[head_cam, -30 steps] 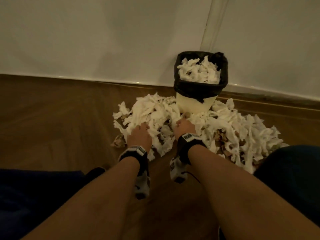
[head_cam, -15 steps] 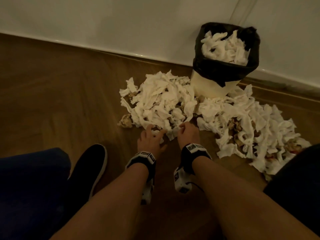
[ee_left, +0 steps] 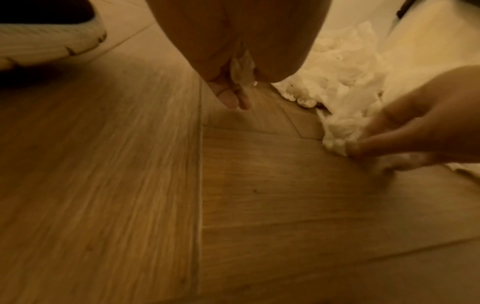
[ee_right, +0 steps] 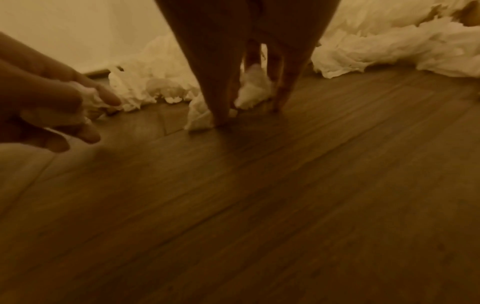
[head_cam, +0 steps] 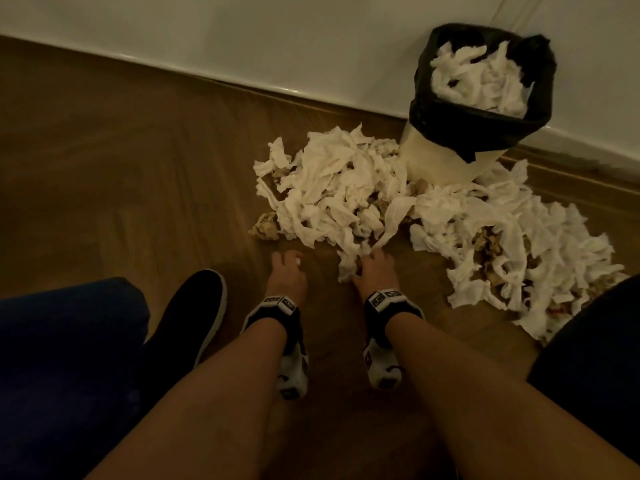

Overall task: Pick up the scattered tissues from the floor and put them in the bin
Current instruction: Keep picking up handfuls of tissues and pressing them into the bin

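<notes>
Tissues (head_cam: 346, 199) (no legible writing) pinched by right hand (head_cam: 375, 271) and left hand (head_cam: 285, 275)

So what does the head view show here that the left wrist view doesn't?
Only the head view shows the cream bin with its black liner, already holding tissues, and the full spread of crumpled white tissues on the floor.

Only the left wrist view shows a small white tissue scrap tucked inside the left hand.

Both show the right hand gripping a white tissue clump on the wooden floor, plus the dark shoe with a white sole.
</notes>
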Demonstrator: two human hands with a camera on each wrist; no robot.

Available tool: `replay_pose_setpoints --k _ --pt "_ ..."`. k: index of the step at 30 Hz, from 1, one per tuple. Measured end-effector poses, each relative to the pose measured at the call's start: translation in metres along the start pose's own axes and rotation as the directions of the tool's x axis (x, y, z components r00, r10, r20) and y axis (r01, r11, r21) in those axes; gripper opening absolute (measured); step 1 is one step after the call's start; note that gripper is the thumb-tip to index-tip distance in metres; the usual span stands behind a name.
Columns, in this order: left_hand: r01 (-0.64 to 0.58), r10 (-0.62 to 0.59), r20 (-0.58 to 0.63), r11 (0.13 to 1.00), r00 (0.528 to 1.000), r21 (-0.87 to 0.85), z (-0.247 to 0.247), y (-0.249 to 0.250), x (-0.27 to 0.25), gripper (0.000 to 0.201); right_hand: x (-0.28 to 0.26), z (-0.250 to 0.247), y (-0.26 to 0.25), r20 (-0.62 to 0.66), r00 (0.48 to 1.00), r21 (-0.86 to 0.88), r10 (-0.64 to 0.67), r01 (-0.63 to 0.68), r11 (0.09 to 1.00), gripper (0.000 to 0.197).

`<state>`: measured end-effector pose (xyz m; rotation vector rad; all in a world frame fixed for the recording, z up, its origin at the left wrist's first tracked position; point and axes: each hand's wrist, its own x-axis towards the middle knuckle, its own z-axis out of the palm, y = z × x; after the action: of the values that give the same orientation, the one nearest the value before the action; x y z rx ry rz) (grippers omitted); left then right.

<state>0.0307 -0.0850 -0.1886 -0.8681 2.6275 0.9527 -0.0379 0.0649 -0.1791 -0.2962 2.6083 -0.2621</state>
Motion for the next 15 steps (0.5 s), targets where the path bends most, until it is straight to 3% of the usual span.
replay_pose_setpoints --k 3,5,8,11,15 --pt "0.021 -0.021 -0.024 1.000 0.999 -0.003 -0.004 -0.001 -0.001 0.030 0.001 -0.002 0.002 0.008 0.999 0.072 0.034 -0.035 0.997 0.026" --pt "-0.003 0.003 -0.032 1.000 0.999 -0.002 -0.005 0.001 -0.002 0.028 0.002 -0.004 0.007 -0.009 0.991 0.341 0.133 -0.122 0.932 0.018" --pt "-0.069 0.070 -0.020 0.997 0.997 0.034 -0.003 0.007 -0.003 0.026 0.000 -0.003 0.017 -0.016 0.951 0.687 0.309 -0.214 0.694 0.016" --pt "-0.076 0.076 -0.007 0.997 0.997 0.008 -0.001 0.015 -0.002 0.027 -0.002 -0.004 0.020 0.154 0.915 0.840 0.374 -0.320 0.438 0.044" --pt "-0.083 0.084 0.002 0.996 0.997 -0.029 0.004 0.022 -0.002 0.027 -0.001 -0.004 0.032 0.356 0.809 0.896 0.468 -0.438 0.075 0.020"
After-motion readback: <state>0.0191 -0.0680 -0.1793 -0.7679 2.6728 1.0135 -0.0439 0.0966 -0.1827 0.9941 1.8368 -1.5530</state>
